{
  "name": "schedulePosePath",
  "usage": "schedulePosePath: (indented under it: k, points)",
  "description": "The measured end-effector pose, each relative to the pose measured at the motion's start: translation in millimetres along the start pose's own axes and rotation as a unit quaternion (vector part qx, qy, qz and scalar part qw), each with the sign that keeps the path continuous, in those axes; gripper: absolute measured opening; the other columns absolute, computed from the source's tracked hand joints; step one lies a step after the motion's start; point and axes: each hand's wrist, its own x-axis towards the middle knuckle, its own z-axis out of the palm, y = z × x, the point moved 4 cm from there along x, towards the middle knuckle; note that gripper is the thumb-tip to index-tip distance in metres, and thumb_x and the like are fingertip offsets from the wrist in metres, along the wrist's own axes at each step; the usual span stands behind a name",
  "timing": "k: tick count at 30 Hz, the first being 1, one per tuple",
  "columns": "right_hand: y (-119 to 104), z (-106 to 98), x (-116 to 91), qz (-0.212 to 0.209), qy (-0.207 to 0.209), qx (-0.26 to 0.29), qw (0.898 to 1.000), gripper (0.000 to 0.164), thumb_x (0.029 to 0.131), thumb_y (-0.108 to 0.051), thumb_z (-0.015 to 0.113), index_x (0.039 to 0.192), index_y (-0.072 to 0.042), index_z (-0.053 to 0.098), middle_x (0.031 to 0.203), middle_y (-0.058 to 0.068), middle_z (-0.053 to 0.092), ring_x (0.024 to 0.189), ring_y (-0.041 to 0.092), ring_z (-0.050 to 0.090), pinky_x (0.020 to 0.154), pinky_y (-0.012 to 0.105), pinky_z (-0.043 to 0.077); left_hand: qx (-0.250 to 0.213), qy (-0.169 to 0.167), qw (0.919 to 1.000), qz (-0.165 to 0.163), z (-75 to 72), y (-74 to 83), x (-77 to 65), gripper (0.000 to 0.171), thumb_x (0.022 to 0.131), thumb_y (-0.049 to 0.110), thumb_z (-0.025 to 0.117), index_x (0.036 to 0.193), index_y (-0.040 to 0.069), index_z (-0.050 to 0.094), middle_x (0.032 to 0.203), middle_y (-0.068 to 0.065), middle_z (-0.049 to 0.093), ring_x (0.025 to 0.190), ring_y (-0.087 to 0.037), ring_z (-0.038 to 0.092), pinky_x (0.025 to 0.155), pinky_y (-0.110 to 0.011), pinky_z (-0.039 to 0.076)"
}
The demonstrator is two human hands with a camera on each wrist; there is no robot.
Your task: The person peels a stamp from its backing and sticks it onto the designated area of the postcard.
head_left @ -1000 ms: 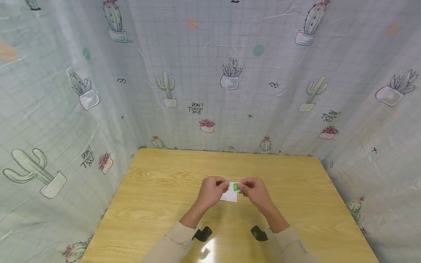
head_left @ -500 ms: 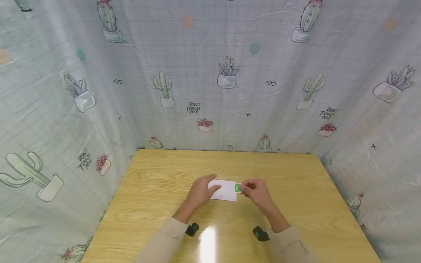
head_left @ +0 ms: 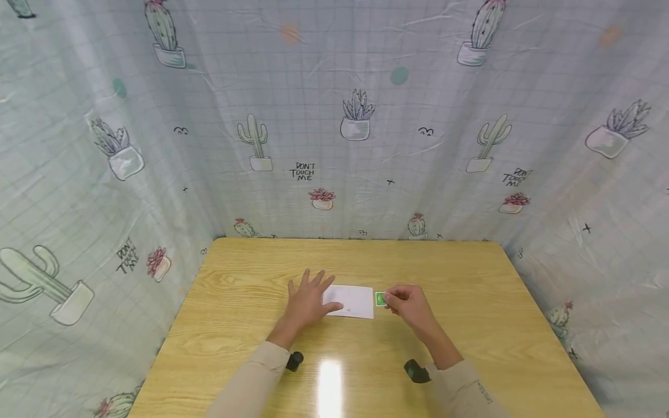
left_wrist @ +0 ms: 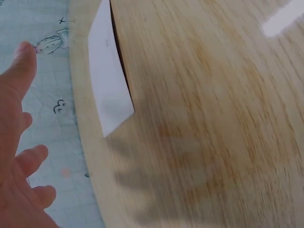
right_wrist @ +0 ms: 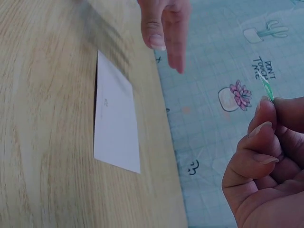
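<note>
A white envelope (head_left: 356, 301) with a small printed mark lies flat on the wooden table (head_left: 251, 273), long side across. Over its left end my left hand (head_left: 306, 303) is spread, fingers straight and holding nothing; the left wrist view shows this hand raised apart from the envelope (left_wrist: 108, 80). Just past the envelope's right end, my right hand (head_left: 409, 305) pinches a small green stamp (head_left: 380, 298) with a white border between thumb and index finger. Seen edge-on in the right wrist view, the stamp (right_wrist: 268, 89) pokes up from the fingertips; the thumb covers part of it.
A pale curtain (head_left: 324, 116) printed with cacti hangs behind the table and along both sides. Bright glare (head_left: 330, 383) shows on the tabletop near the front. A black wrist camera (head_left: 416, 371) sits on the right wrist.
My left hand has let go near the stamp and moved left, its fingers spreading and uncovering the envelope. My right hand keeps hold of the stamp, almost in place.
</note>
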Motion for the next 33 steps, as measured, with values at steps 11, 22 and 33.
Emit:
schedulePosePath:
  k: [11,22,33]
  points:
    - [6.1,-2.7,-0.8,0.015,0.003,0.004,1.0,0.016,0.102,-0.006,0.065,0.102,0.009,0.071,0.084,0.012,0.071,0.073,0.014,0.059,0.063,0.021,0.051,0.035,-0.038,0.9984,-0.024,22.1,-19.4,1.8,0.084,0.092,0.079,0.053,0.163,0.037,0.035,0.175,-0.002,0.026,0.162,-0.048,0.013,0.116,-0.087,0.009]
    - [17.3,-6.2,9.4,0.019,0.019,-0.002,1.0,0.015,0.102,-0.007,0.064,0.1,0.005,0.072,0.085,0.013,0.071,0.074,0.016,0.059,0.065,0.022,0.053,0.046,-0.055,0.9972,-0.021,43.7,-30.4,5.3,0.087,0.093,0.083,0.044,0.165,0.037,0.028,0.176,-0.001,0.02,0.162,-0.048,0.01,0.116,-0.087,0.006]
    - [26.4,-8.2,16.9,0.026,0.022,0.006,0.999,0.016,0.103,-0.007,0.063,0.102,0.007,0.07,0.086,0.012,0.071,0.076,0.017,0.061,0.065,0.021,0.053,0.048,-0.071,0.9962,-0.017,46.9,-29.4,5.6,0.068,0.105,0.065,0.041,0.164,0.033,0.034,0.176,0.0,0.02,0.163,-0.044,0.012,0.119,-0.084,0.006]
